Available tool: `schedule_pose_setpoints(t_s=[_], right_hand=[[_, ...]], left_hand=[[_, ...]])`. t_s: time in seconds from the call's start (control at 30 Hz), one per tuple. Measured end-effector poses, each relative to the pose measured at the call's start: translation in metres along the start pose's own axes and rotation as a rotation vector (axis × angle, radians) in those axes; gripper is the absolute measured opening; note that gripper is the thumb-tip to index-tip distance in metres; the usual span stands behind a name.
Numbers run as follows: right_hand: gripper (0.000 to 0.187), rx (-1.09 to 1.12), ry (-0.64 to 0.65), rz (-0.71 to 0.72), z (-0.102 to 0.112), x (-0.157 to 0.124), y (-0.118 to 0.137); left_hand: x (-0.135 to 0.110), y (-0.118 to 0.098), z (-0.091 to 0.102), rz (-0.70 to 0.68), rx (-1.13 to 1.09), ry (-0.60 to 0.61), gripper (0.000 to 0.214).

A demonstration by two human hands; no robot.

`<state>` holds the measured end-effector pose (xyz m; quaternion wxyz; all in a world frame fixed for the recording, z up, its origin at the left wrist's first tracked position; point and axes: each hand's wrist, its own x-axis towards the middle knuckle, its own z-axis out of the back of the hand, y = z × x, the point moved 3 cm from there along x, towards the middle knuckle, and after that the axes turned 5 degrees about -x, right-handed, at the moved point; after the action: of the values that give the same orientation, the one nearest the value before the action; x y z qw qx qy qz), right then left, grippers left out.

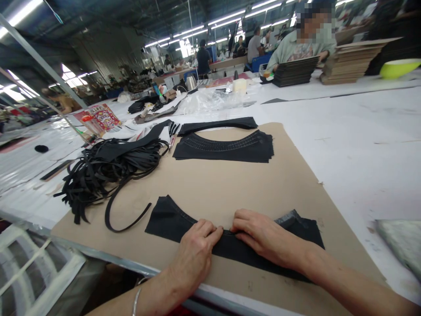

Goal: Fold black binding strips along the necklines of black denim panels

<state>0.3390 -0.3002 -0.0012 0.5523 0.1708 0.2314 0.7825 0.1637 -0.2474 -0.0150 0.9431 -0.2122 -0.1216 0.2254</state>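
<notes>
On the brown-papered surface, your left hand and right hand, equally near, pinch the curved edge of the black panel, which lies under the grip, long axis extending to both sides.

1. Brown sheet is offering a passage between the front black piece and the stacked black pieces.
2. A strip heap is blocking the left, one loose strip curling inward.
3. White tabletop is opening rightward.
</notes>
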Motion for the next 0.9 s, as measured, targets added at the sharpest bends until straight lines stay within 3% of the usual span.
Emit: schedule_pose_setpoints(t_s=[0.33,0.63,0.77,0.9], right_hand=[[0.017,-0.052,-0.056,0.066,0.007,-0.021,-0.007],[0.02,-0.139,-0.093,0.107,0.01,-0.037,-0.019],[0.023,-0.179,-0.096,0.121,0.01,-0.043,-0.023],[0.025,-0.208,-0.092,0.111,0.01,-0.045,-0.024]], left_hand=[[-0.003,-0.011,0.0,-0.031,0.158,0.062,0.062],[-0.006,-0.01,-0.008,-0.172,0.216,-0.089,0.062],[-0.002,-0.013,-0.008,-0.174,0.125,0.012,0.056],[0.005,-0.021,-0.009,-0.098,0.177,0.108,0.064]])
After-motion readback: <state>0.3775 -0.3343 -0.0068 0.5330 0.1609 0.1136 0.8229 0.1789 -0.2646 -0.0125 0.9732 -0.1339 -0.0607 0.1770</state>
